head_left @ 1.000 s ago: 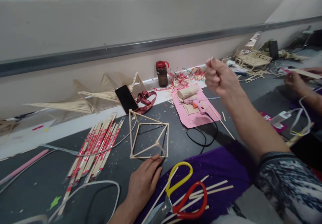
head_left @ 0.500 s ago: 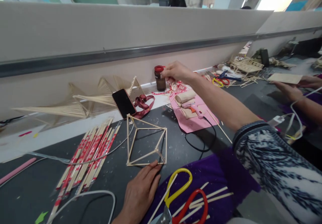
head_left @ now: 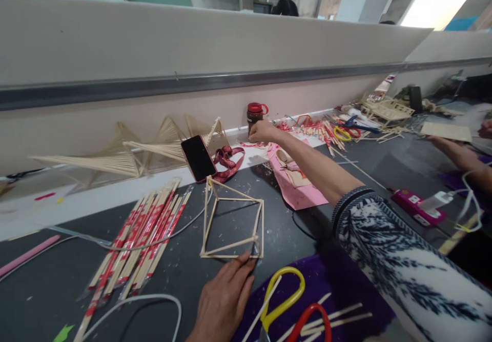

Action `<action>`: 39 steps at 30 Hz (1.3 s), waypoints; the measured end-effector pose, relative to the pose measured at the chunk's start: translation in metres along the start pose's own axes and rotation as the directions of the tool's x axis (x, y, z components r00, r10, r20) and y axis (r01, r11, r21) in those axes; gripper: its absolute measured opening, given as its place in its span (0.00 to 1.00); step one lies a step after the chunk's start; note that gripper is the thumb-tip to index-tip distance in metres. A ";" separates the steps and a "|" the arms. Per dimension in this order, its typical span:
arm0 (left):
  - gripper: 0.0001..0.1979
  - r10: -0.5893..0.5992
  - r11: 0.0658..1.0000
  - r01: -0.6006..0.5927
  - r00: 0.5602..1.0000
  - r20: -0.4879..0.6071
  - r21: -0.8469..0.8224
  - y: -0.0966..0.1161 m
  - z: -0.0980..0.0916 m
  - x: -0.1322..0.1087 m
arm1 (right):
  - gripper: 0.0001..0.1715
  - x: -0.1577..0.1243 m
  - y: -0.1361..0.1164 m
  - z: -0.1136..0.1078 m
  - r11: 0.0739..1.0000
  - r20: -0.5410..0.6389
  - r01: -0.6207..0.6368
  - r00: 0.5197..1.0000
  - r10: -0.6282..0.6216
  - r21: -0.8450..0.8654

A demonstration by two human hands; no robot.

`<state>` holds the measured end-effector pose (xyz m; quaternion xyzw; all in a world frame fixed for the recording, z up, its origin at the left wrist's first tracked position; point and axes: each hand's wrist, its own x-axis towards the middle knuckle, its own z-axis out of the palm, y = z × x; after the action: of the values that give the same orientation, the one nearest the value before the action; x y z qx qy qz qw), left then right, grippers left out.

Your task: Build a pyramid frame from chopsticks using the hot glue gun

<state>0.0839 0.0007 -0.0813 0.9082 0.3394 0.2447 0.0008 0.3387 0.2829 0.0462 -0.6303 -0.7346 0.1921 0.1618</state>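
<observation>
My left hand (head_left: 225, 298) lies palm down with its fingers stretched out. Its fingertips touch the near bar of a box-like frame of thin wooden sticks (head_left: 232, 253). My right hand (head_left: 265, 132) reaches far over the table, fingers pressed together. It is in front of the lower part of a dark bottle with a red lid (head_left: 254, 114); whatever is in its fingers, if anything, is hidden. Under the right forearm, a hot glue gun (head_left: 294, 166) lies partly hidden on a pink sheet (head_left: 307, 197). Yellow and red-handled scissors (head_left: 286, 301) rest near my left hand.
Wrapped stick bundles (head_left: 134, 244) lie left, near a white cable (head_left: 175, 301). A phone (head_left: 199, 158) leans against a stick model (head_left: 103, 162). Loose sticks (head_left: 338, 314) lie on purple cloth (head_left: 307, 265). At right are a pink power strip (head_left: 411, 203) and another person's hand (head_left: 448, 149).
My right hand has moved down from beside the bottle's lid to its lower part. The left hand stays at the stick frame. The view has shifted slightly.
</observation>
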 end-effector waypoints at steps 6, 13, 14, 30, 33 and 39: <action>0.12 -0.005 1.000 0.005 1.000 -0.008 -0.019 -0.001 0.002 0.001 | 0.31 -0.009 0.003 -0.002 0.945 0.202 -0.017 0.978 -0.052 0.325; 0.13 0.117 0.991 -0.124 0.985 -0.129 -0.048 0.005 -0.026 0.001 | 0.39 -0.031 0.008 -0.012 0.797 0.264 -0.088 0.960 -0.092 0.598; 0.14 0.154 0.986 -0.162 0.975 -0.158 -0.040 0.007 -0.037 0.003 | 0.38 -0.036 0.008 -0.015 0.768 0.274 -0.095 0.955 -0.108 0.633; 0.10 -0.293 0.956 0.270 0.865 -0.406 -0.113 -0.011 -0.113 0.198 | 0.38 -0.115 -0.044 -0.041 0.266 0.234 -0.137 0.896 -0.378 0.954; 0.13 -0.215 0.972 0.236 0.901 -0.376 0.010 -0.021 -0.098 0.221 | 0.37 -0.123 -0.046 -0.039 0.259 0.240 -0.142 0.885 -0.399 0.955; 0.15 -0.104 0.992 0.119 0.950 -0.294 0.032 -0.023 -0.081 0.247 | 0.30 -0.126 -0.041 -0.029 0.240 0.215 -0.132 0.907 -0.362 0.962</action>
<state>0.1944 0.1576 0.0961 0.8413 0.3925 0.3672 -0.0581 0.3369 0.1557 0.0921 -0.2865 -0.5219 0.7105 0.3750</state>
